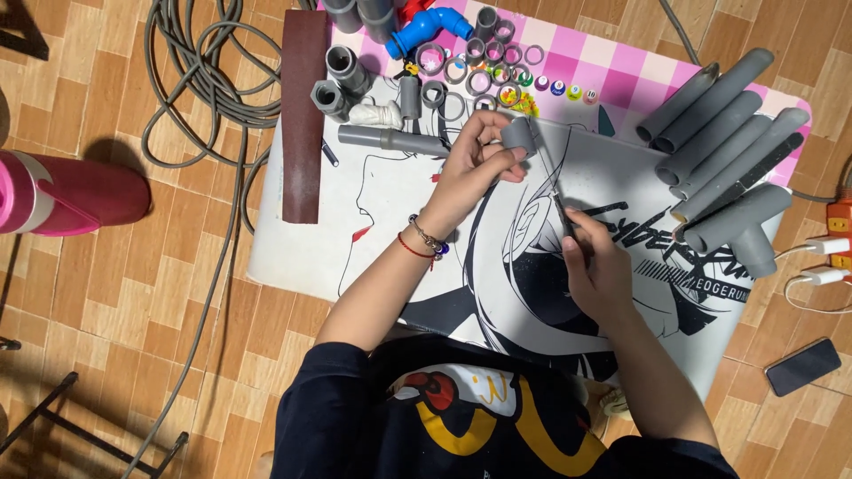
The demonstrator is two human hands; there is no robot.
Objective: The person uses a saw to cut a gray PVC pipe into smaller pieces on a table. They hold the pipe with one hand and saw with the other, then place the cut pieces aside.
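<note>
My left hand [479,164] grips a short grey pipe piece [519,136] above a white mat with black line art [355,213]. My right hand [596,262] holds a thin dark tool [557,197] whose tip reaches up toward the pipe piece. Both hands hover over the middle of the mat. A red cord and a bead bracelet circle my left wrist.
Long grey pipes and a tee fitting [728,151] lie at the right. Several grey rings [470,75], elbows and a blue fitting [426,27] sit at the mat's top on a pink checked cloth. A sandpaper strip [303,115], grey hose [213,89], pink bottle [62,200], phone [802,366] and power strip [839,235] surround it.
</note>
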